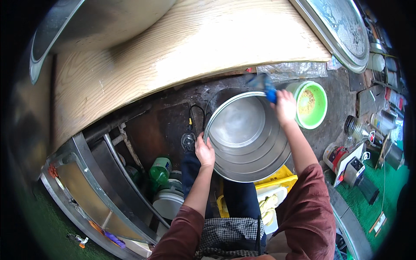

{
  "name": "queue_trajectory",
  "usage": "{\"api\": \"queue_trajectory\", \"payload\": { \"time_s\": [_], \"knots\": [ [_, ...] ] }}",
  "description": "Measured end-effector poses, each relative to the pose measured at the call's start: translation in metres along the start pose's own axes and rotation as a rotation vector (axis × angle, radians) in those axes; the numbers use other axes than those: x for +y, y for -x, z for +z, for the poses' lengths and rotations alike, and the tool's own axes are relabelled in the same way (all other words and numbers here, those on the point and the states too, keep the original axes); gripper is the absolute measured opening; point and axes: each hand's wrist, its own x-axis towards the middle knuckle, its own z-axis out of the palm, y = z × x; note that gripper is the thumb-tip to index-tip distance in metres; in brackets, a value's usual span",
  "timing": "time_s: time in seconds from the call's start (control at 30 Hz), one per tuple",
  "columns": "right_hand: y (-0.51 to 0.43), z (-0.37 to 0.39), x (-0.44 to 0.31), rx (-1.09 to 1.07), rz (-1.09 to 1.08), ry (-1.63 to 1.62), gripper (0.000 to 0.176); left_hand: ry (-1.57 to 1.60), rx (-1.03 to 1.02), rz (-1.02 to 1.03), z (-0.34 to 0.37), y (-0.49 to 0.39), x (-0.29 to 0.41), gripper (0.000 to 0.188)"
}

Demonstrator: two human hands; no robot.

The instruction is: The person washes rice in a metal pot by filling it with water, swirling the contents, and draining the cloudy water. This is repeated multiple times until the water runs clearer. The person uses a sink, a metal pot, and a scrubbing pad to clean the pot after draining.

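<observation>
A large round stainless steel tub (240,123) is tilted in front of me, its open mouth facing up towards the view. My left hand (205,151) grips the tub's rim on the left side. In my right hand (285,104), at the tub's upper right rim, is a blue object (270,91), blurred by motion; its exact kind cannot be told. Just right of that hand stands a green bucket (317,118) with yellowish crumbs inside.
A wooden board (169,55) spans the top. Below the tub are a yellow basket (291,180) and a white tray (280,195) with pale green slices. A green plastic bottle (159,174) and a white lidded bucket (168,204) stand left. A metal sink (84,156) lies further left.
</observation>
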Motion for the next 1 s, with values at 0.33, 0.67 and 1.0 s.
{"api": "queue_trajectory", "payload": {
  "time_s": [0.33,0.67,1.0],
  "knots": [
    [0.239,0.041,0.017,-0.347,1.25,-0.01,0.044,0.05,-0.006,0.059,0.002,-0.004,-0.009,0.037],
    [0.326,0.101,-0.146,-0.102,2.281,-1.426,0.013,0.647,-0.206,-0.176,-0.113,0.017,-0.06,0.053],
    [0.074,0.077,-0.335,-0.2,2.367,-2.403,0.025,0.634,-0.151,-0.228,-0.179,0.038,-0.109,0.045]
  ]
}}
